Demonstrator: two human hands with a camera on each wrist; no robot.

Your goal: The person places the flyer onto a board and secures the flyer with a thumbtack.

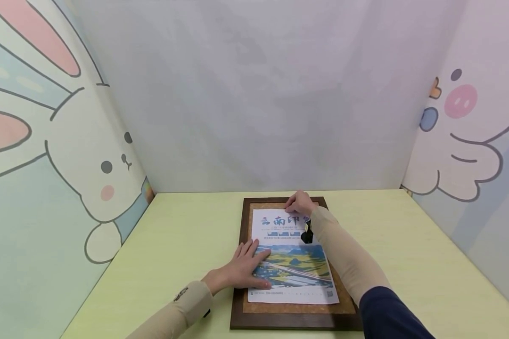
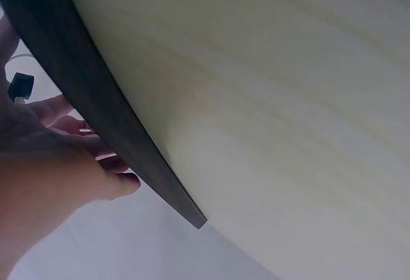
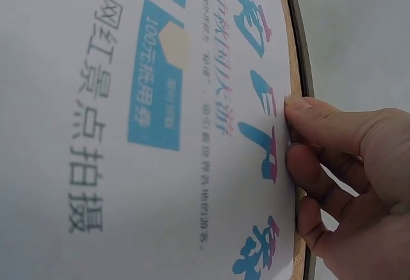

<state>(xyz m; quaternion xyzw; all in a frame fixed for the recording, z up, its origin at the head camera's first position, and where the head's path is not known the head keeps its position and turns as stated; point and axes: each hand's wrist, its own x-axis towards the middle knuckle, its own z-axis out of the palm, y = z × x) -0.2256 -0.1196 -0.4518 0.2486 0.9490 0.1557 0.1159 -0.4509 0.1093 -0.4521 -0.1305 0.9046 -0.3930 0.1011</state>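
A printed poster point(image 1: 292, 295) with Chinese lettering and a landscape picture lies on a cork board point(image 1: 299, 308) with a dark brown frame point(image 1: 297, 322). My left hand point(image 1: 245, 269) rests on the poster's left side, fingers spread. The left wrist view shows that hand point(image 2: 64, 145) beyond the dark frame edge point(image 2: 122, 113). At the poster's top edge, my right hand point(image 1: 301, 203) has its fingers bent. Close up in the right wrist view, the thumb and curled fingers of this hand point(image 3: 359, 177) pinch the paper's edge, beside a thin strip of bare cork point(image 3: 294, 68).
The framed board lies on a pale yellow-green table point(image 1: 191, 221). A plain whitish backdrop point(image 1: 254, 117) stands behind it. Side panels carry a cartoon rabbit point(image 1: 80, 165) on the left and a cartoon figure with a pink snout point(image 1: 475, 122) on the right.
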